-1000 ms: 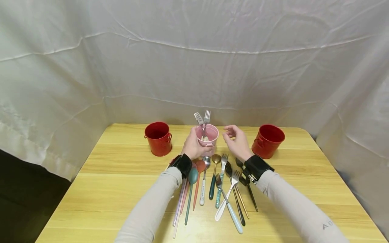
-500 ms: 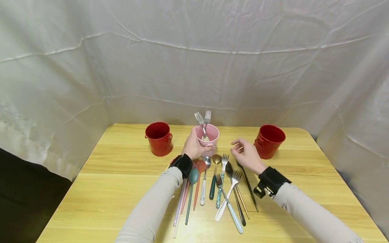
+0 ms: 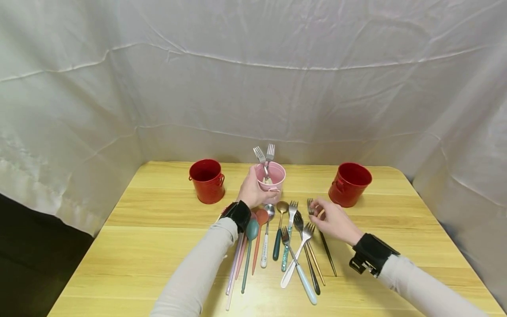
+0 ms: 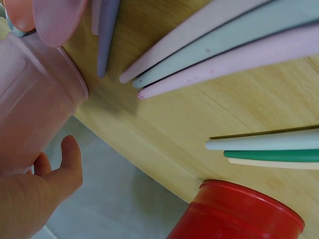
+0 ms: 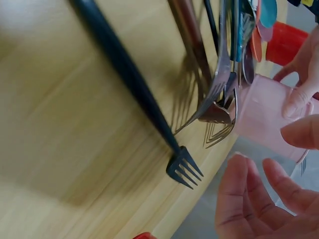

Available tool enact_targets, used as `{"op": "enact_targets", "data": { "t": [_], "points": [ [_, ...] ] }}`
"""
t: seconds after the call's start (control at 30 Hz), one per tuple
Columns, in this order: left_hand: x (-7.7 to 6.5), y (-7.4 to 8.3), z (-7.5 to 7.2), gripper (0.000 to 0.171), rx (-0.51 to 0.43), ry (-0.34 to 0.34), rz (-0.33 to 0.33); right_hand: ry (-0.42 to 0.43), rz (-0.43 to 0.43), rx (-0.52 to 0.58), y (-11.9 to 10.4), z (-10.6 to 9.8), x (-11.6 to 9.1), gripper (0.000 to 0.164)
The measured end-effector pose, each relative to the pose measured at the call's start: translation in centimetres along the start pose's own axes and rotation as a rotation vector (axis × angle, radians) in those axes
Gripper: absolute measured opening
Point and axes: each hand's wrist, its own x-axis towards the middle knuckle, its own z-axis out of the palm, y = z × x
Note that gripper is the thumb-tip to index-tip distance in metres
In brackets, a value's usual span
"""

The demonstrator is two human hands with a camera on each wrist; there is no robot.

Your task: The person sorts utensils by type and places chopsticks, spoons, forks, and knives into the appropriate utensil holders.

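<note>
My left hand (image 3: 250, 190) grips the pink bucket (image 3: 279, 176) by its near side, thumb across the front below the rim. Two silver forks (image 3: 270, 152) stand in that bucket, tines up. Over the head of a black fork (image 3: 328, 254) hovers my right hand (image 3: 332, 221), fingers loosely bent and thumb apart from them. In the right wrist view, the black fork (image 5: 142, 97) lies on the wood and the right hand (image 5: 264, 206) is clear of it, holding nothing. More forks (image 3: 307, 233) lie just left of the black one, some crossing each other.
Red buckets stand at left (image 3: 207, 182) and right (image 3: 348, 185) on the wooden table (image 3: 130, 246). Between the arms lie several spoons (image 3: 251, 229) and chopsticks (image 3: 233, 268). A pale curtain (image 3: 253, 88) hangs behind the table.
My right hand has drawn back from beside the pink bucket, moving right and toward me, to the head of the black fork. The left hand and pink bucket have stayed put.
</note>
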Motion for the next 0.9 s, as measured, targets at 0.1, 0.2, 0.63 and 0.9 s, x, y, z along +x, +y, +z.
{"op": "enact_targets", "data": {
  "t": [0.1,0.2,0.63,0.9],
  "points": [
    [0.0,0.0,-0.1,0.097,0.003,-0.001,0.005,-0.031,-0.024,-0.048,0.0,-0.1,-0.7,0.019],
    [0.0,0.1,-0.1,0.097,0.013,-0.002,0.006,-0.08,-0.044,-0.085,0.0,-0.1,-1.4,0.021],
    [0.0,0.1,-0.3,0.095,0.012,-0.004,-0.012,-0.229,-0.06,-0.079,-0.4,0.4,-3.1,0.024],
    [-0.1,0.3,-0.3,0.095,0.019,-0.003,-0.021,-0.266,-0.058,-0.049,-0.5,1.2,-3.1,0.024]
  ]
}}
